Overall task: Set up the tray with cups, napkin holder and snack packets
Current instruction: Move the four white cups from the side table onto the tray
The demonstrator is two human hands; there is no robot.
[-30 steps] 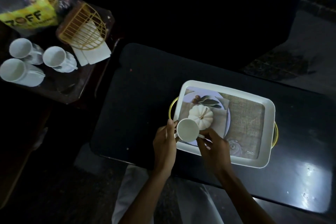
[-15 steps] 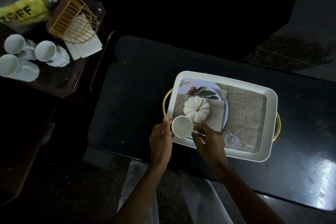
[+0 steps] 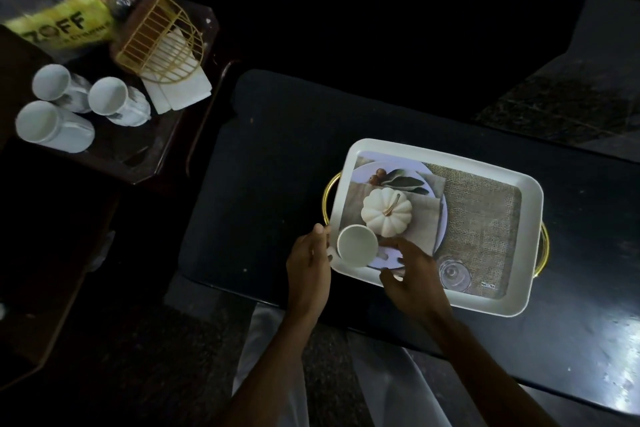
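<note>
A white tray (image 3: 446, 156) with gold handles and a printed pumpkin picture lies on the black table (image 3: 270, 156). One white cup (image 3: 357, 244) stands upright in its near left corner. My left hand (image 3: 308, 263) sits just left of the cup at the tray rim, fingers loose. My right hand (image 3: 415, 277) hovers over the tray's near edge to the cup's right, fingers spread and off the cup. On the side table at far left are three more white cups (image 3: 109, 97), a gold wire napkin holder (image 3: 159, 38) with white napkins, and a snack packet (image 3: 65, 17).
The dark wooden side table (image 3: 138, 156) stands apart from the black table, with a gap between them. The room is dim. My light trousers (image 3: 270, 340) show below the table's near edge. Patterned floor lies at the far right.
The cup has come down into the tray's near left corner. My right hand has let go and spread open beside it, and my left hand has eased off to the rim.
</note>
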